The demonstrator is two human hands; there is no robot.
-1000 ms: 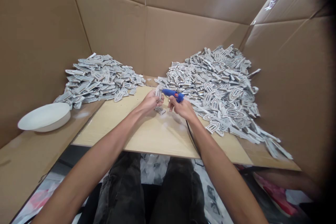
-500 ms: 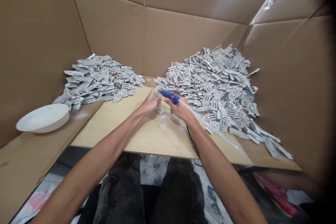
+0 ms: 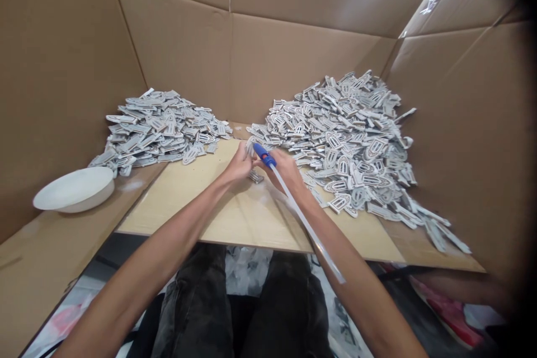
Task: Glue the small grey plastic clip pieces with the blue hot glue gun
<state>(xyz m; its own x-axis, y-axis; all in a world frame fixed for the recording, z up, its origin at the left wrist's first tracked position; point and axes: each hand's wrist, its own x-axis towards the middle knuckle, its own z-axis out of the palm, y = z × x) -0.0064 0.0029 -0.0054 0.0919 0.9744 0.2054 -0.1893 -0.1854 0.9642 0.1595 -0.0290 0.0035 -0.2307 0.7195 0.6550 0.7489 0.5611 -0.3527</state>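
Note:
My right hand [image 3: 285, 170] is closed round a blue glue gun [image 3: 264, 155]. A long translucent glue stick [image 3: 312, 232] runs out of its back end over my right forearm. My left hand [image 3: 239, 164] pinches a small white arched window-shaped piece [image 3: 250, 145] just above the board. The glue gun's front end is at that piece; whether it touches cannot be made out. Fingers of both hands are close together, partly hiding the piece. Another small slotted piece [image 3: 255, 177] lies on the board below my hands.
A large heap of arched pieces [image 3: 344, 128] stands at the right, some spilling onto the wooden board [image 3: 176, 201]. A smaller heap [image 3: 159, 128] lies at the back left, near a white bowl [image 3: 75, 190]. Cardboard walls [image 3: 176, 28] enclose the back and sides.
My right hand has moved left and closer to my left hand. The glue gun has turned, so its stick now slants more steeply down over my forearm.

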